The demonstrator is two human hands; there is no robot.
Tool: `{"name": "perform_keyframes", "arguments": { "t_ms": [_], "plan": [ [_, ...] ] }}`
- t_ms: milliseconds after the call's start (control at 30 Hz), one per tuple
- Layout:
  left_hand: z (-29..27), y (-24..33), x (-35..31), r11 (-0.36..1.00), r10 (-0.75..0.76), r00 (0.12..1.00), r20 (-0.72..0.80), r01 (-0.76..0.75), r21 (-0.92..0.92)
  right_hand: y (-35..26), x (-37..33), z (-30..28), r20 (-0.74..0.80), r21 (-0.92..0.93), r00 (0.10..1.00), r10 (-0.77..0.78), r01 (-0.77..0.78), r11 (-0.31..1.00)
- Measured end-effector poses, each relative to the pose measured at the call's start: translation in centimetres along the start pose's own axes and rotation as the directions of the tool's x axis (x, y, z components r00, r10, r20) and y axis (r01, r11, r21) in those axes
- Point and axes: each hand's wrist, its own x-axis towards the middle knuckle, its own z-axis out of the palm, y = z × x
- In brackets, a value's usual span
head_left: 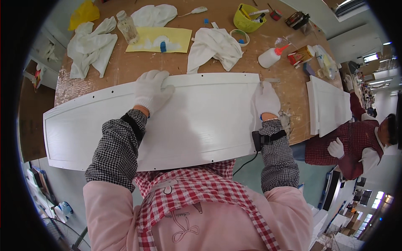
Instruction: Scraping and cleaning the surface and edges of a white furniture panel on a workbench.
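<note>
A long white panel (201,113) with a raised border and small dark holes along its edges lies across the table in front of me, its near edge at my apron. My left hand (151,90), in a white knit glove, grips its far edge, fingers curled over the rim and thumb on the face. At the panel's right end is my gloved right hand (267,99), closed and touching the end edge. A small flat grey strip (273,80) shows beside its fingertips; whether the hand holds it I cannot tell.
Beyond the panel, the brown table (176,65) bears white cloths (215,48), yellow sandpaper-like sheet (180,37), a clear bottle (127,28), a red-tipped squeeze bottle (270,57), tape roll (240,38) and green basket (248,19). More white panels (328,102) and a co-worker (341,142) are at right.
</note>
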Motion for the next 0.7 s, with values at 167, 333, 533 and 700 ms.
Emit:
{"name": "perform_keyframes", "arguments": {
  "t_ms": [167, 333, 533, 700],
  "plan": [
    [0.01, -0.21, 0.01, 0.999, 0.043, 0.998, -0.036, -0.043, 0.015, -0.11, 0.01, 0.04, -0.008, -0.038, 0.998, -0.055, 0.055, 0.998],
    [0.07, -0.33, 0.02, 0.999, 0.035, 0.999, -0.026, -0.035, -0.005, -0.43, 0.17, -0.02, -0.008, 0.044, 1.000, 0.011, -0.011, 0.999],
    [0.10, -0.28, 0.10, 0.999, 0.042, 0.999, -0.030, -0.043, -0.014, -0.24, 0.38, -0.10, 0.014, 0.023, 1.000, -0.006, 0.006, 1.000],
    [0.26, -0.51, 0.10, 0.999, 0.047, 0.998, -0.045, -0.048, -0.021, -0.63, 0.12, -0.40, 0.025, 0.003, 1.000, 0.017, -0.017, 1.000]
  ]
}}
